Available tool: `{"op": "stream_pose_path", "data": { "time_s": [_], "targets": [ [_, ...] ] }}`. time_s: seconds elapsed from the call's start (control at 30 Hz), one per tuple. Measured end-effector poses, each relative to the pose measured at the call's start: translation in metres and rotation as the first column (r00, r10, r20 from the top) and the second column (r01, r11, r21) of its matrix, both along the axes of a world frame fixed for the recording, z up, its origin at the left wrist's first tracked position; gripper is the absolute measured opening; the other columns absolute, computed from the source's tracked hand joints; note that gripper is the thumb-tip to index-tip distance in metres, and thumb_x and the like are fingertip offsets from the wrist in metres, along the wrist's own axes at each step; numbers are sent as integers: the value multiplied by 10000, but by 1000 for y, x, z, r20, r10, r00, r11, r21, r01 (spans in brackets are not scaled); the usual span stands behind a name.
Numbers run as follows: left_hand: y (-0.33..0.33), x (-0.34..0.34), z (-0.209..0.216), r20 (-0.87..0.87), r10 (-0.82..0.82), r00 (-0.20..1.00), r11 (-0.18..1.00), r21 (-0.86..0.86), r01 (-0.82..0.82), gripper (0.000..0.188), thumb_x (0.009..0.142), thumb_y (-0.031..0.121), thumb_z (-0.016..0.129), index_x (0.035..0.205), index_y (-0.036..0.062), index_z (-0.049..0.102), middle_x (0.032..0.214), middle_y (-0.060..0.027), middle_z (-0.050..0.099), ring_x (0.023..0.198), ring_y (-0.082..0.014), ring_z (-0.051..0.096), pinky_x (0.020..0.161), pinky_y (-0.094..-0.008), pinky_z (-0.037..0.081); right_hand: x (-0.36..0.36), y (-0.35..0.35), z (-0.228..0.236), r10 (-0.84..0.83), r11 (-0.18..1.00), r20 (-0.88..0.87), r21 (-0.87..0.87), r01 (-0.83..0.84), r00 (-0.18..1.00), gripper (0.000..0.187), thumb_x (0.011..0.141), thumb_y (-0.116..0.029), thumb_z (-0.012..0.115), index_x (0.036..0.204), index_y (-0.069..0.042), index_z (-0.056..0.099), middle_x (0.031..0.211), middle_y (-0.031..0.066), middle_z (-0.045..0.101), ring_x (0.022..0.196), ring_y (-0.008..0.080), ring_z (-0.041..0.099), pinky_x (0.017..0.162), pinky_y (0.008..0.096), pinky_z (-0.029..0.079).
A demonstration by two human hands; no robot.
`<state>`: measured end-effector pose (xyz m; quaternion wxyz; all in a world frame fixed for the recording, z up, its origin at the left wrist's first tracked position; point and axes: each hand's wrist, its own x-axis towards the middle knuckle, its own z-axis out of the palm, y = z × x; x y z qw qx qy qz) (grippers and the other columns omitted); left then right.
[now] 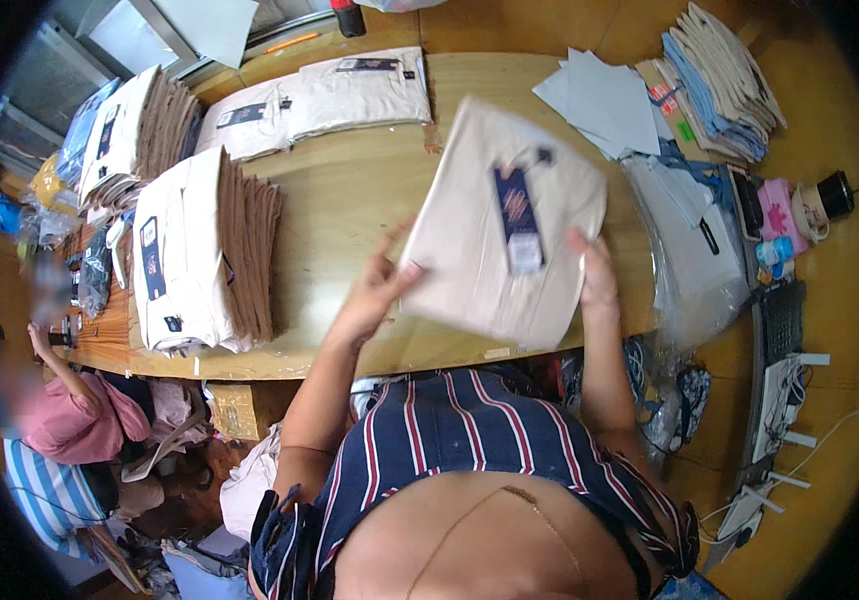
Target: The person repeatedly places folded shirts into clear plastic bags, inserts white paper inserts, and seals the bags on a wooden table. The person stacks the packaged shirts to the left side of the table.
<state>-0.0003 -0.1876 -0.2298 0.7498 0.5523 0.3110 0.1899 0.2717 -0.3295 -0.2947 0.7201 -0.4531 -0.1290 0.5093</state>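
Observation:
Between my two hands I hold a folded cream-coloured garment (469, 220) above the table, tilted, with a dark blue hang tag (517, 218) on its front. A small dark tab shows near its top edge. My left hand (377, 290) grips the left edge, thumb on top and fingers behind. On the right edge, my right hand (594, 272) has its thumb on the front, its other fingers mostly hidden. To the left stands a tall stack of folded garments (184, 260), cream on top and brown along the side, with a similar tag.
Two cream garments (314, 100) lie flat along the table's far edge (349, 200). Another garment stack (124, 135) stands far left. White paper sheets (594, 100), a pile of folded clothes (719, 80) and a plastic-wrapped item (694, 240) are on the right. A person in pink (79, 410) sits at left.

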Motion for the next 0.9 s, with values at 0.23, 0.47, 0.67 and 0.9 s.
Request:
{"op": "stream_pose_path", "data": {
  "time_s": [0.23,0.47,0.67,0.9],
  "targets": [
    [39,-76,72,194,386,902,605,685,-407,445,827,41,471,1248,61,329,974,-167,578,844,-178,564,756,-273,427,78,172,13,-348,868,-95,342,359,933,487,804,-145,555,1230,-70,332,1271,119,358,1162,274,352,957,473,281],
    [115,-366,8,-379,921,-88,389,894,223,372,810,234,527,1112,18,500,957,-213,576,865,-330,568,724,-376,443,-108,261,8,322,946,234,-123,-301,917,484,741,-279,585,1184,-159,431,1151,50,433,999,209,400,820,438,352],
    [129,-321,17,-557,786,268,605,781,-153,358,713,299,634,803,-46,600,638,-141,596,588,-211,566,562,-325,421,-213,366,58,258,909,893,-94,-407,369,505,765,-371,537,1152,-52,475,1247,147,389,1143,298,356,910,456,320],
    [124,-332,14,-507,820,265,558,810,-178,394,661,237,704,817,-80,530,680,-131,584,581,-176,544,529,-297,429,-274,409,106,357,882,921,-278,-382,153,350,654,-292,626,764,40,609,657,151,609,685,271,596,653,301,478]
  ]
}}
